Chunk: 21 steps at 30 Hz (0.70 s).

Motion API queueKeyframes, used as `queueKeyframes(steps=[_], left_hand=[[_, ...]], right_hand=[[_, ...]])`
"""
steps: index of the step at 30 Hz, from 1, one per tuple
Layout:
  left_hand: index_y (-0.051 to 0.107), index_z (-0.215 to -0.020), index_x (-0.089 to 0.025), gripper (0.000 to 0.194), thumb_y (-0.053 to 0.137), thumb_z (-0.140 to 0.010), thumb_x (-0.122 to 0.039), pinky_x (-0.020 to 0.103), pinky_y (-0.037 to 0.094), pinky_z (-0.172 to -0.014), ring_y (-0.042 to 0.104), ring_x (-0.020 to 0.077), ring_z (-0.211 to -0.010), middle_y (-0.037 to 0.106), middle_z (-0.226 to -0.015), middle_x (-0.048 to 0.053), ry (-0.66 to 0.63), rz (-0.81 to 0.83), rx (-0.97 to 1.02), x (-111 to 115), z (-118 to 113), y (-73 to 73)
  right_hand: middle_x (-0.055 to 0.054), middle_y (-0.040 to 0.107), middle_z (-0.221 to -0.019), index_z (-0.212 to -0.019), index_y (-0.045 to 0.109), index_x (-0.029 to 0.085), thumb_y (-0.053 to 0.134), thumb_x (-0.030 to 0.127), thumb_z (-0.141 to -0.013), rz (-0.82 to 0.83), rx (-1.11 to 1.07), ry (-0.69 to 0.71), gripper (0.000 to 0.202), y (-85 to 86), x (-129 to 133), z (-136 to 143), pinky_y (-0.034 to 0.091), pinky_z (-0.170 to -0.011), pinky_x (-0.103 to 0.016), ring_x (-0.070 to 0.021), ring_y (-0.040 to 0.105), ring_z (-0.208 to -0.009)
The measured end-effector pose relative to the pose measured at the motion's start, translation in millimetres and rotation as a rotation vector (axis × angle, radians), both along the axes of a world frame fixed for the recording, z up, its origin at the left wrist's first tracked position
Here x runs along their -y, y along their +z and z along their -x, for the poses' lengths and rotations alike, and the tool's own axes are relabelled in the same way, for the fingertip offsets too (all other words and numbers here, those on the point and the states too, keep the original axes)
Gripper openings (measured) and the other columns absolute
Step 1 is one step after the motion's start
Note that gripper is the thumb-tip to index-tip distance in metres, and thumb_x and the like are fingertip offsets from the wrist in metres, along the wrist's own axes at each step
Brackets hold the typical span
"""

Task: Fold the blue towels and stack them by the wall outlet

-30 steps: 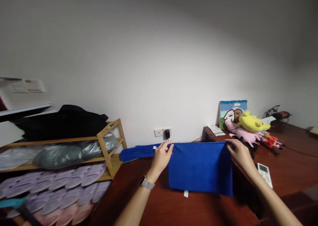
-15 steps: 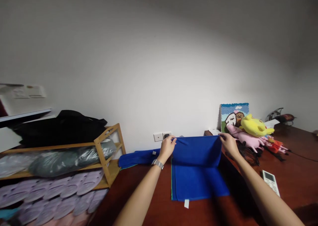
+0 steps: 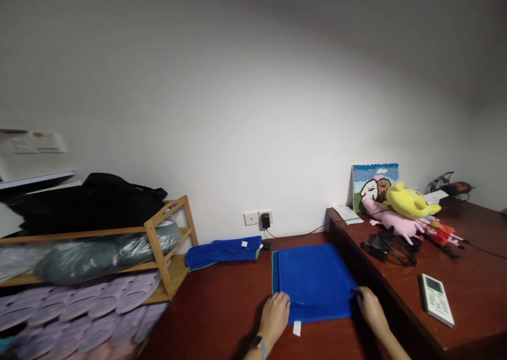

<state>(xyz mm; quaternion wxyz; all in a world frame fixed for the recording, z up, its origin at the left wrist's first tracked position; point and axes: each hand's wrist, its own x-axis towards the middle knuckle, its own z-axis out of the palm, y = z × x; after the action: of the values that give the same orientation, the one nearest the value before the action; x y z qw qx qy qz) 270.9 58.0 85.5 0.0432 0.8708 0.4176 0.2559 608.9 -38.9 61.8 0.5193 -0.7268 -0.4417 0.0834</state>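
Note:
A blue towel point(image 3: 317, 275) with green edging lies folded flat on the dark red-brown table point(image 3: 222, 302), a white tag point(image 3: 297, 328) poking out at its near edge. My left hand point(image 3: 276, 312), a watch on its wrist, grips the near left part of the towel with bent fingers. At the near right corner, my right hand point(image 3: 369, 304) has its fingers closed on the cloth. Another folded blue towel point(image 3: 224, 252) with a white tag rests by the wall, further left.
On the left, a wooden rack point(image 3: 168, 254) holds a black bag point(image 3: 87, 204), plastic-wrapped bundles and lilac slippers point(image 3: 134, 291). A raised surface to the right carries a white remote point(image 3: 437, 299), plush toys point(image 3: 410, 201), cables point(image 3: 396, 246) and a dog picture point(image 3: 374, 183). An adapter point(image 3: 265, 221) is plugged into the wall.
Both hands have moved down toward me, bringing the towel's raised upper edge down over its lower part. The towel now lies nearly flat, and the adapter and its cord show behind it.

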Motion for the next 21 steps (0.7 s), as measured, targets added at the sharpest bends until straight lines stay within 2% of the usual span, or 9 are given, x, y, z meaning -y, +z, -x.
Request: queueKeyframes(steps=[2, 3, 5, 12, 16, 18, 21], left_hand=[[0.068, -0.090, -0.024, 0.026, 0.048, -0.093, -0.009, 0.031, 0.051, -0.083, 0.067, 0.0203, -0.089, 0.072, -0.093, 0.002, 0.015, -0.049, -0.048, 7, 4, -29.5], [0.067, -0.092, -0.025, 0.026, 0.047, -0.094, -0.009, 0.032, 0.051, -0.084, 0.067, 0.0203, -0.090, 0.072, -0.095, 0.002, 0.020, -0.067, -0.047, 8, 6, -38.6], [0.067, -0.096, -0.025, 0.027, 0.045, -0.096, -0.009, 0.032, 0.051, -0.085, 0.066, 0.0201, -0.092, 0.071, -0.098, 0.002, 0.016, -0.091, -0.025, 10, 10, -46.7], [0.066, -0.097, -0.027, 0.026, 0.047, -0.096, -0.009, 0.032, 0.053, -0.086, 0.066, 0.0194, -0.092, 0.071, -0.099, 0.001, -0.062, -0.106, 0.022, 22, 22, -45.1], [0.067, -0.100, -0.028, 0.022, 0.051, -0.095, -0.012, 0.033, 0.054, -0.093, 0.067, 0.0199, -0.100, 0.071, -0.106, 0.002, -0.069, -0.053, 0.056, 30, 26, -44.7], [0.067, -0.104, -0.028, 0.018, 0.060, -0.092, -0.017, 0.034, 0.053, -0.098, 0.066, 0.0210, -0.108, 0.071, -0.113, 0.001, -0.072, -0.008, 0.044, 31, 29, -45.2], [0.067, -0.117, -0.031, 0.032, 0.070, -0.087, -0.023, 0.038, 0.050, -0.107, 0.061, 0.0247, -0.123, 0.067, -0.132, 0.002, -0.034, 0.007, 0.005, 27, 32, -50.6]], right_hand=[[-0.007, 0.075, -0.093, -0.074, 0.071, 0.030, 0.058, 0.028, -0.065, 0.008, -0.094, 0.016, 0.016, -24.5, 7, 1, 0.056, -0.098, -0.047, -0.0344, 0.072, -0.099], [-0.007, 0.075, -0.096, -0.075, 0.071, 0.030, 0.058, 0.029, -0.064, 0.006, -0.111, 0.021, 0.017, -31.6, 9, 0, 0.054, -0.101, -0.048, -0.0351, 0.071, -0.103], [-0.008, 0.074, -0.103, -0.079, 0.072, 0.030, 0.059, 0.032, -0.065, -0.007, -0.116, 0.039, 0.020, -37.4, 12, -2, 0.052, -0.105, -0.048, -0.0355, 0.069, -0.108], [-0.008, 0.074, -0.094, -0.078, 0.070, 0.030, 0.060, 0.035, -0.064, -0.010, -0.118, 0.070, 0.018, -41.7, 17, -5, 0.053, -0.101, -0.050, -0.0359, 0.071, -0.101], [-0.008, 0.073, -0.090, -0.077, 0.068, 0.030, 0.060, 0.034, -0.062, 0.000, -0.121, 0.071, 0.018, -41.9, 18, -4, 0.054, -0.100, -0.048, -0.0353, 0.072, -0.098], [-0.008, 0.073, -0.095, -0.078, 0.068, 0.030, 0.060, 0.035, -0.060, -0.009, -0.113, 0.055, 0.021, -39.2, 19, -2, 0.052, -0.105, -0.048, -0.0363, 0.070, -0.105], [-0.011, 0.072, -0.105, -0.082, 0.067, 0.031, 0.059, 0.043, -0.059, -0.029, -0.093, -0.050, 0.027, -40.9, 24, 5, 0.049, -0.109, -0.050, -0.0388, 0.067, -0.116]])
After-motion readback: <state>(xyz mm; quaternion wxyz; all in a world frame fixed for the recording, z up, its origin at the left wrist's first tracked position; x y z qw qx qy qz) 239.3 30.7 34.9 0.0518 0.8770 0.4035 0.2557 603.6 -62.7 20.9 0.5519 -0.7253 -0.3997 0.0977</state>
